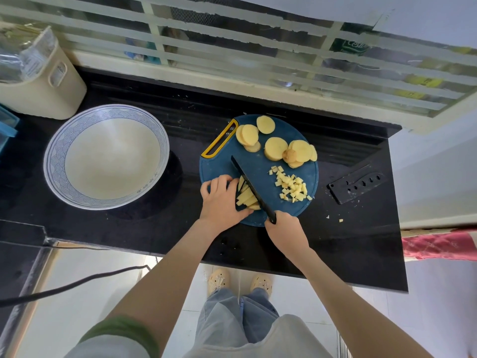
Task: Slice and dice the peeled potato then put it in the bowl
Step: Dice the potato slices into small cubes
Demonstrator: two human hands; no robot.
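Partly, the left hand [222,200] hides the potato strips [246,199] beside the knife [252,188].

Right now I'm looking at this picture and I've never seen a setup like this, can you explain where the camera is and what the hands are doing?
There is no machine here. The one picture comes from a camera worn on a person's head, looking down, so both hands are the wearer's own. On a black counter lies a round blue cutting board. The left hand grips potato strips on it, and the right hand holds a black knife with its blade across those strips. Farther back on the board are round potato slices; to the right, a pile of small cubes. Left of the board stands a large white bowl, with no potato in it. Right of the board lies a black knife sheath.
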